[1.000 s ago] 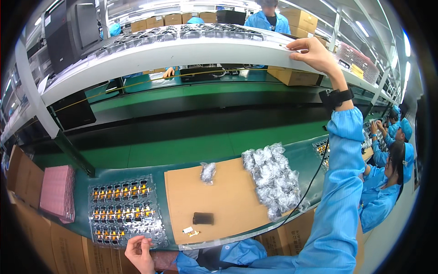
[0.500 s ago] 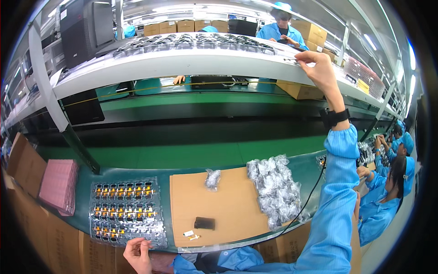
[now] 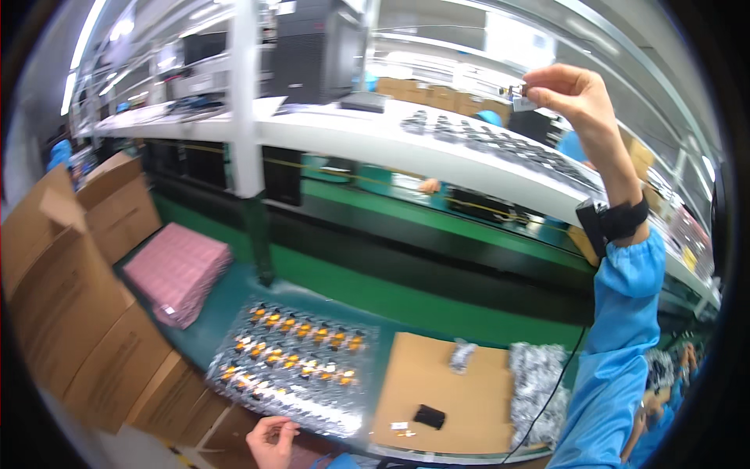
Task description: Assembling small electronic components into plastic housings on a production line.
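High on the right, above the shelf, my right hand (image 3: pixel 576 95) is raised. Its thumb and fingers pinch a small dark and silver part (image 3: pixel 522 100), too blurred to name more exactly. My left hand (image 3: pixel 270 442) is low, by the near edge of a clear plastic tray (image 3: pixel 344 414), with its fingers curled together; whether anything sits between them is hidden. Rows of small black and orange electronic parts (image 3: pixel 289 360) fill much of this tray. On a cardboard sheet (image 3: pixel 476 399) to its right lie a flat black block (image 3: pixel 430 416), small white and yellow pieces (image 3: pixel 401 428) and one bagged item (image 3: pixel 462 356).
Silvery bagged items (image 3: pixel 537 383) are heaped at the right, with a black cable (image 3: pixel 547 391) across them. Pink stacked trays (image 3: pixel 178 270) and open cardboard boxes (image 3: pixel 70 313) stand left. A white shelf (image 3: pixel 469 164) with a post (image 3: pixel 244 109) crosses ahead. Co-workers are at far right.
The view has swung left, so the bench things appear farther right. My right hand has risen from the shelf edge, still pinching the small part. My left hand remains near the tray.
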Tool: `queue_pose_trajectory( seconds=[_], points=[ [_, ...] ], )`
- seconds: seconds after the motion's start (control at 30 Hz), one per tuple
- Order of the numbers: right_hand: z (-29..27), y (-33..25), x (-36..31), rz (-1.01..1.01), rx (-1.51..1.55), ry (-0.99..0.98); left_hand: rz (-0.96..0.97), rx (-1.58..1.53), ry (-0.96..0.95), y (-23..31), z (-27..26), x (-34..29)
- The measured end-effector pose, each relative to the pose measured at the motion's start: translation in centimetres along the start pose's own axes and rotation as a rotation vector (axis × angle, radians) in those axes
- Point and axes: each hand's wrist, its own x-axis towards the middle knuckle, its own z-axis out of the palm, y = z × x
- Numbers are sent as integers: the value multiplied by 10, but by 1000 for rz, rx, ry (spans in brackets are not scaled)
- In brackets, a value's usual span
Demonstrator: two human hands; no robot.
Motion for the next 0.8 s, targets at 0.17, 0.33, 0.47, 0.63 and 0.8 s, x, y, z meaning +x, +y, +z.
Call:
queue_pose_trajectory(
  seconds=[0.17,0.33,0.47,0.63,0.8],
  points=[
    [104,-4,83,-202,-119,-46,-16,-33,106,7,-26,-15],
    [224,39,146,-186,-114,-29,4,55,209,-14,-57,-15],
    [279,54,160,-142,-205,87,28,78,294,-33,-79,-26],
    [289,81,143,49,-370,25,-21,111,279,-33,-93,-24],
    [250,43,141,-212,-343,-221,-65,98,286,-33,-82,-46]
  ],
)
